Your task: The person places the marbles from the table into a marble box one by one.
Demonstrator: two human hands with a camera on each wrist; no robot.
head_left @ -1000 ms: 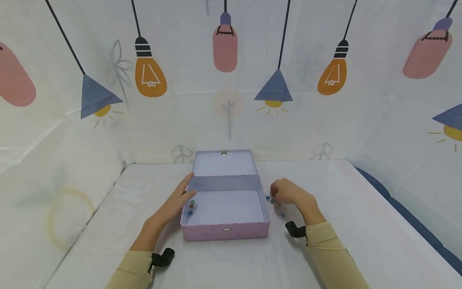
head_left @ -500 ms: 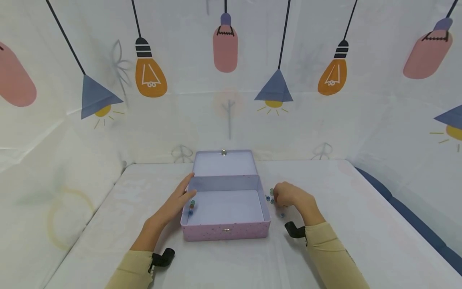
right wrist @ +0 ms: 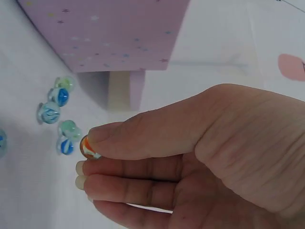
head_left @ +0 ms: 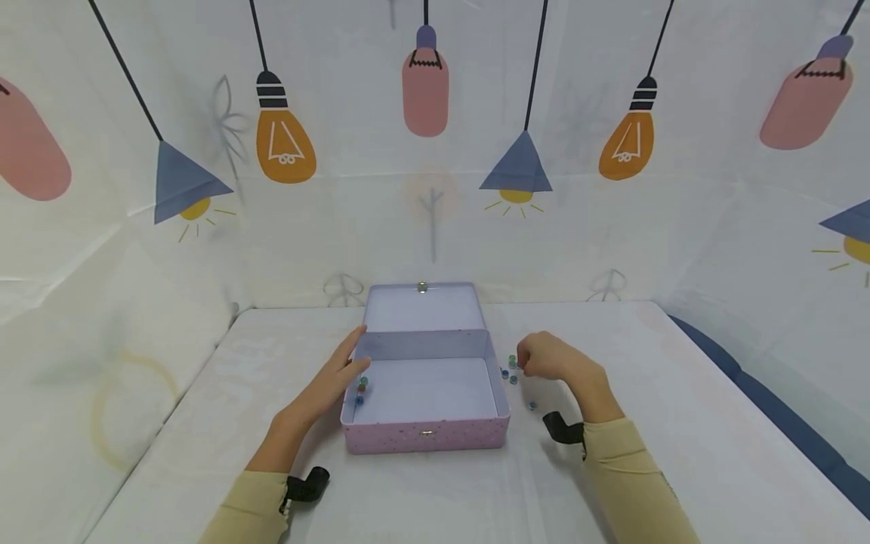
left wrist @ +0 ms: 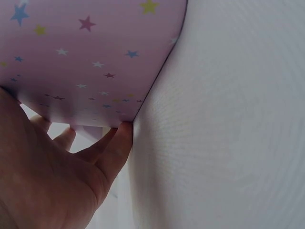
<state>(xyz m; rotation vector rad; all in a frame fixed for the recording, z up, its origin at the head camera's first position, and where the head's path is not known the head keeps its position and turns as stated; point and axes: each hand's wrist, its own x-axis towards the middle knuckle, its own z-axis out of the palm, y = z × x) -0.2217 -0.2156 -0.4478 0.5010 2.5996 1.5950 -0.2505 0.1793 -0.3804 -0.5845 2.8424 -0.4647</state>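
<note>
A pink star-patterned hinged box (head_left: 469,432) stands on the table, its lid (head_left: 423,308) raised. My left hand (head_left: 326,384) holds its left wall, thumb over the rim, fingers against the outside near the back corner, as the left wrist view also shows. Inside, several marbles (head_left: 362,388) lie along the left wall. To the right of the box, my right hand (head_left: 553,359) pinches an orange-and-white marble (right wrist: 88,148) between thumb and fingertips. Beside it on the cloth lie several glass marbles (right wrist: 50,113), blue, green and clear.
A white cloth (head_left: 435,499) covers the table. One blue marble (head_left: 532,406) lies apart, nearer the front. Behind stands a white curtain (head_left: 435,219) printed with lamps and bulbs. A dark blue edge (head_left: 768,400) runs along the right side.
The right hand has shifted slightly right and lifted a little, bringing several marbles into view beside it. The left hand and the box have kept their places.
</note>
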